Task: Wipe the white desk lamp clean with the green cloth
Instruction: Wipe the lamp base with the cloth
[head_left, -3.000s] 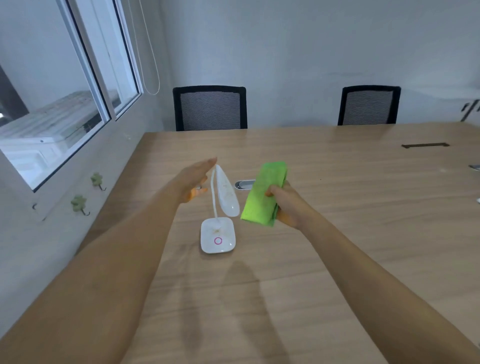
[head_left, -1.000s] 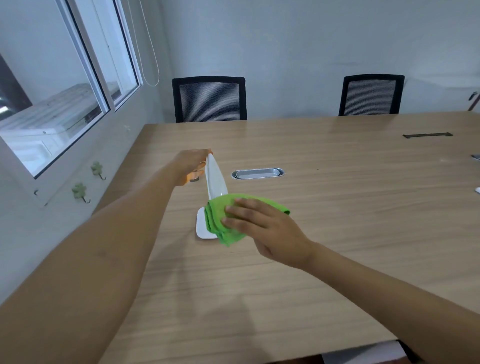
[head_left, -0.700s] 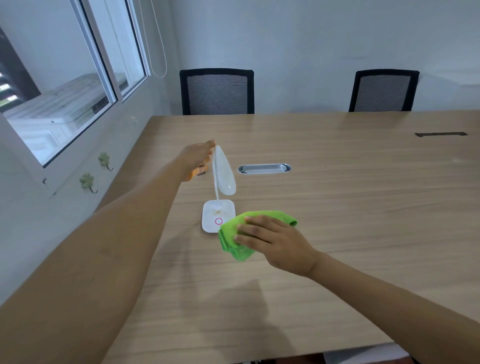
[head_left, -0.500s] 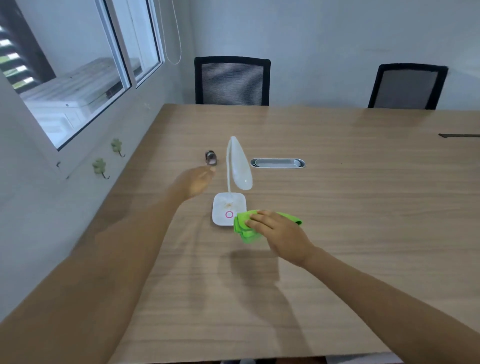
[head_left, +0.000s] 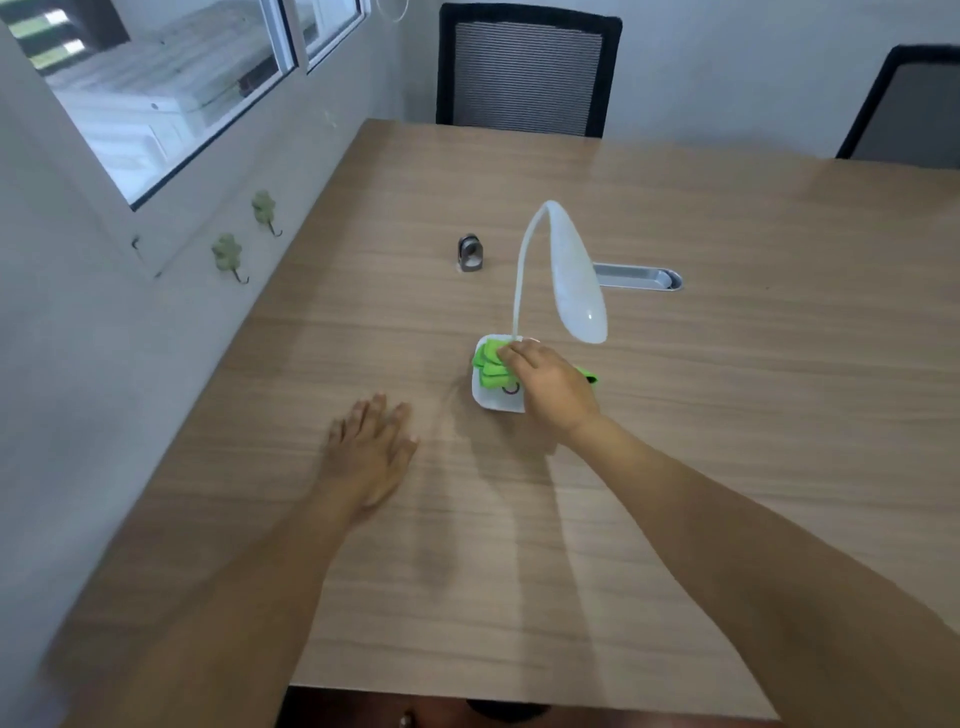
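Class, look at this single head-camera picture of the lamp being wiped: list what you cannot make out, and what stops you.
- Lamp base: top mostly covered by the green cloth and right hand.
- Cloth: largely under that hand.
- Small metal object: too small to identify.
- Right-hand chair: cut by the frame edge.
- Left hand: blurred.

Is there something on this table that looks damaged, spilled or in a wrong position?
Nothing stands out. The white desk lamp stands upright, the right hand presses the green cloth on its base, and the left hand is empty.
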